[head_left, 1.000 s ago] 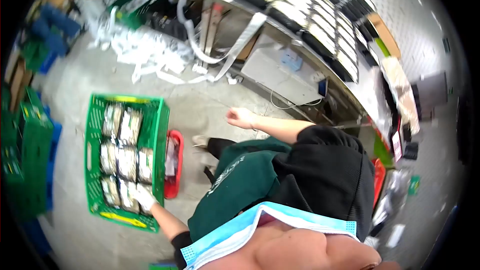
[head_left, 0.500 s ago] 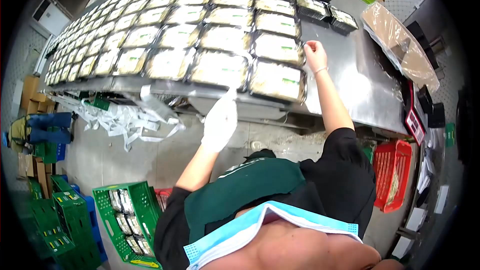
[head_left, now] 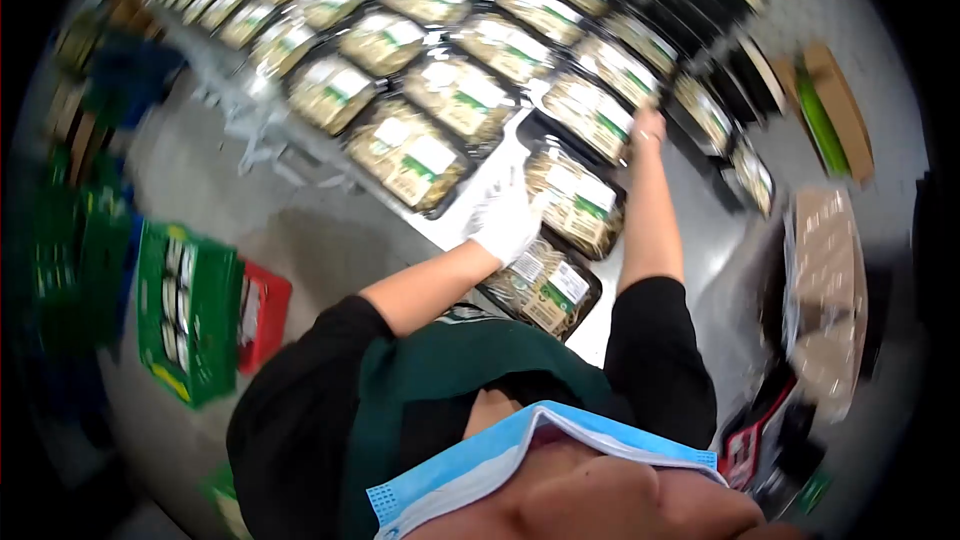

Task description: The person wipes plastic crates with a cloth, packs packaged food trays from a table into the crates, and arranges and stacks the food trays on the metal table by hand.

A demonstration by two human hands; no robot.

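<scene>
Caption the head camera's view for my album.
White-gloved left hand and bare right hand among labelled trays on a metal table.

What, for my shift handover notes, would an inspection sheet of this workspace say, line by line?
Surface: metal table, shiny, bare beside the right forearm.
Job's things: labelled packs in rows; the far ones blur.
Clutter: white strips along the near-left table edge; open cardboard box at the far right.
Hands: gloved left hand and bare right hand at packs near the table's edge; grip unclear.
Cables: nothing seen.
Surroundings: green crate holding packs and red crate on the floor.
</scene>
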